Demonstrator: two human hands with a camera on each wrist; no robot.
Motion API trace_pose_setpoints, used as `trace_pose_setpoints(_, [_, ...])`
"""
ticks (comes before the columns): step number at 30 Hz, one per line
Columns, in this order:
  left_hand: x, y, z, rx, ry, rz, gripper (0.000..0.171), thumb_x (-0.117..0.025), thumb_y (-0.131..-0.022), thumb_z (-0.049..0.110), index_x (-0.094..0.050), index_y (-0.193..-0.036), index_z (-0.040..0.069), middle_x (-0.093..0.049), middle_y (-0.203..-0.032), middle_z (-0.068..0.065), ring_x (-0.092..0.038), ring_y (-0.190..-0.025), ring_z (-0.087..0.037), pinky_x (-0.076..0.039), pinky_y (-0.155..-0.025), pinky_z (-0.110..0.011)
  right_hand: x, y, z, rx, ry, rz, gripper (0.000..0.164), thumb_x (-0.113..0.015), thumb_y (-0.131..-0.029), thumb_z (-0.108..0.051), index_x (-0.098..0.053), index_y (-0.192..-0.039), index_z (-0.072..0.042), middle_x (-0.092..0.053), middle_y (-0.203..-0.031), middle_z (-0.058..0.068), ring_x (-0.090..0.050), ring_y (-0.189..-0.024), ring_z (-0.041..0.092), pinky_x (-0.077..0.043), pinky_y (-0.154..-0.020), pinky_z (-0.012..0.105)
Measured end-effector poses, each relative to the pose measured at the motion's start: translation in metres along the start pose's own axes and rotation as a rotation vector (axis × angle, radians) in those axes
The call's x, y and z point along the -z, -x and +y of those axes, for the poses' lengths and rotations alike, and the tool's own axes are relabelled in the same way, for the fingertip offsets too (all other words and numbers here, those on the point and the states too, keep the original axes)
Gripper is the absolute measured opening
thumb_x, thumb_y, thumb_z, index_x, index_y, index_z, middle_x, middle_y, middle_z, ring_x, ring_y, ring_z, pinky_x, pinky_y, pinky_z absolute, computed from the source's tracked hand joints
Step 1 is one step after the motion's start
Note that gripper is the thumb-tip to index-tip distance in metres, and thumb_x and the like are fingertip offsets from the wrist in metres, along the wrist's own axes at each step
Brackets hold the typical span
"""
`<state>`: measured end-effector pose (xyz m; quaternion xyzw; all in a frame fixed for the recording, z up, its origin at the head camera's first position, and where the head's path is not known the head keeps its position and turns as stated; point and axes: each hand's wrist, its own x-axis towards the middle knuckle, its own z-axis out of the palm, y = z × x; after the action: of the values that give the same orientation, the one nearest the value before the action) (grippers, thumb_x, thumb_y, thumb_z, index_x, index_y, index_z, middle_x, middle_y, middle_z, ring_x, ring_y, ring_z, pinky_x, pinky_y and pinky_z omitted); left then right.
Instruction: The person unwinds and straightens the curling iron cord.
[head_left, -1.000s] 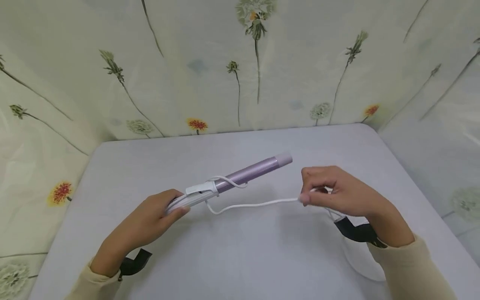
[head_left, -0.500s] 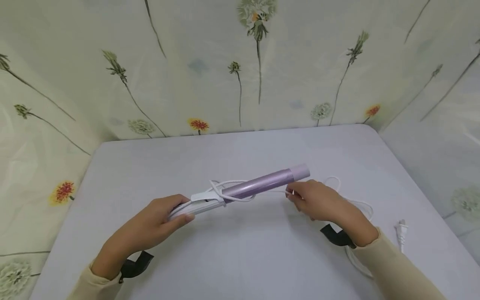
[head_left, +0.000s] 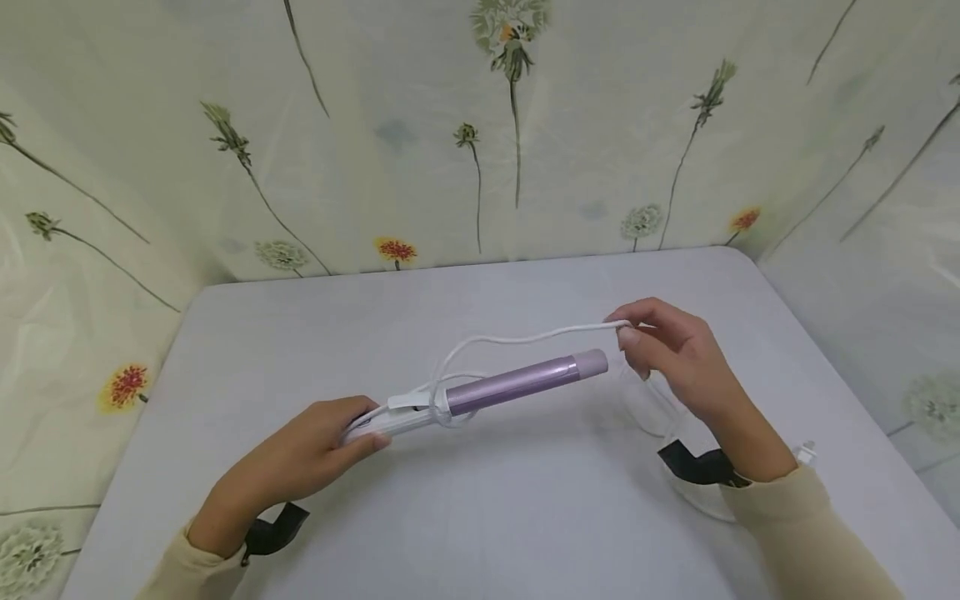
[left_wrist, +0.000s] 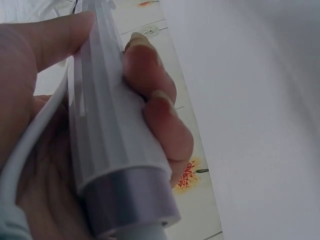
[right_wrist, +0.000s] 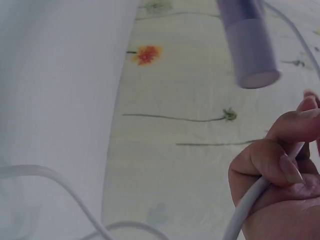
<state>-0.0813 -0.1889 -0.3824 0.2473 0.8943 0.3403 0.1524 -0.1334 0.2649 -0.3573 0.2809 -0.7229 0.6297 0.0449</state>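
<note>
A curling iron (head_left: 517, 386) with a shiny purple barrel and white handle is held above the table, its tip pointing right. My left hand (head_left: 307, 442) grips the ribbed handle (left_wrist: 115, 110), fingers wrapped around it in the left wrist view. White cord (head_left: 525, 338) loops round the base of the barrel near the clamp. From there it runs over the barrel to my right hand (head_left: 678, 358), which pinches it beyond the tip. In the right wrist view, curled fingers (right_wrist: 270, 160) hold the cord, with the barrel's tip (right_wrist: 257, 65) close by.
Slack cord (head_left: 652, 412) hangs in loops below the right hand. The white plug (head_left: 805, 452) lies on the table (head_left: 480, 517) behind the right sleeve. A flower-printed cloth (head_left: 420, 150) stands behind the table's far edge.
My right hand came in toward the barrel, passing below its tip, then rose to the far side, carrying the cord over. Another wrap now shows at the barrel's base. The left hand keeps its grip.
</note>
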Motion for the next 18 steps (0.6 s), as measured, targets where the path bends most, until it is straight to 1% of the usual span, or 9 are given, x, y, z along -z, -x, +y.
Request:
trace_pose_setpoints(1, [0.0,0.0,-0.001,0.007,-0.008,0.006,0.031,-0.065,-0.105,0.035,-0.063,-0.126,0.012,-0.063,-0.1,0.006,-0.057,-0.085,-0.014,-0.049,-0.073,-0.032,0.003,0.002,-0.001,0.055,-0.053,-0.032,0.027,-0.046,-0.1,0.017,-0.067,-0.114,0.007,-0.055,-0.083,0.008,-0.048,-0.066,0.019,-0.038,-0.056,0.031])
trace_pose_setpoints(3, [0.001,-0.001,-0.003,0.022,-0.016,0.024,0.029,-0.066,-0.105,0.032,-0.063,-0.125,0.011,-0.063,-0.099,0.005,-0.057,-0.085,-0.015,-0.048,-0.073,-0.033,0.009,0.004,-0.003,0.14,-0.104,-0.107,0.032,-0.044,-0.095,0.023,-0.07,-0.108,0.008,-0.054,-0.083,0.009,-0.047,-0.072,0.019,-0.036,-0.059,0.032])
trace_pose_setpoints(4, [0.002,-0.001,-0.004,0.03,-0.016,0.033,0.028,-0.066,-0.105,0.031,-0.063,-0.125,0.011,-0.063,-0.099,0.004,-0.056,-0.085,-0.015,-0.048,-0.073,-0.033,0.011,0.006,-0.004,0.166,-0.105,-0.145,0.033,-0.045,-0.093,0.025,-0.071,-0.104,0.007,-0.053,-0.081,0.008,-0.046,-0.073,0.018,-0.034,-0.06,0.032])
trace_pose_setpoints(6, [0.003,-0.001,-0.008,0.041,-0.003,0.054,0.026,-0.066,-0.105,0.029,-0.062,-0.123,0.011,-0.062,-0.097,0.003,-0.056,-0.083,-0.016,-0.047,-0.071,-0.033,0.014,0.01,-0.006,0.164,-0.029,-0.208,0.034,-0.054,-0.089,0.026,-0.073,-0.096,-0.001,-0.052,-0.079,0.004,-0.045,-0.073,0.016,-0.034,-0.059,0.031])
trace_pose_setpoints(9, [0.004,-0.001,-0.013,0.044,0.032,0.072,0.024,-0.065,-0.106,0.028,-0.061,-0.122,0.01,-0.061,-0.093,0.001,-0.056,-0.079,-0.017,-0.048,-0.067,-0.033,0.013,0.019,-0.01,0.033,0.187,-0.309,0.033,-0.072,-0.089,0.014,-0.073,-0.088,-0.019,-0.051,-0.075,-0.005,-0.046,-0.068,0.011,-0.035,-0.056,0.027])
trace_pose_setpoints(12, [0.006,-0.002,-0.017,0.047,0.077,0.083,0.026,-0.064,-0.106,0.029,-0.061,-0.124,0.011,-0.062,-0.092,-0.003,-0.058,-0.075,-0.018,-0.049,-0.062,-0.032,0.01,0.027,-0.009,-0.163,0.486,-0.395,0.024,-0.081,-0.093,-0.014,-0.069,-0.084,-0.032,-0.054,-0.073,-0.014,-0.048,-0.064,0.006,-0.04,-0.056,0.025])
trace_pose_setpoints(13, [0.006,-0.002,-0.017,0.049,0.093,0.085,0.028,-0.064,-0.107,0.03,-0.06,-0.126,0.01,-0.064,-0.093,-0.004,-0.058,-0.075,-0.018,-0.05,-0.061,-0.032,0.009,0.029,-0.006,-0.22,0.584,-0.418,0.021,-0.082,-0.094,-0.022,-0.068,-0.082,-0.034,-0.055,-0.073,-0.017,-0.049,-0.065,0.005,-0.043,-0.058,0.026])
trace_pose_setpoints(15, [0.007,-0.002,-0.018,0.057,0.118,0.091,0.03,-0.064,-0.106,0.03,-0.059,-0.129,0.01,-0.065,-0.096,-0.006,-0.06,-0.075,-0.019,-0.051,-0.061,-0.032,0.008,0.031,0.003,-0.291,0.758,-0.441,0.019,-0.082,-0.093,-0.03,-0.067,-0.082,-0.032,-0.057,-0.075,-0.017,-0.05,-0.067,0.005,-0.045,-0.061,0.028])
trace_pose_setpoints(18, [0.006,-0.003,-0.018,0.069,0.151,0.098,0.034,-0.066,-0.106,0.028,-0.054,-0.132,0.01,-0.067,-0.1,-0.006,-0.063,-0.077,-0.02,-0.051,-0.062,-0.033,0.008,0.032,0.018,-0.356,0.943,-0.435,0.017,-0.082,-0.092,-0.03,-0.069,-0.083,-0.025,-0.058,-0.078,-0.013,-0.052,-0.071,0.009,-0.046,-0.066,0.032])
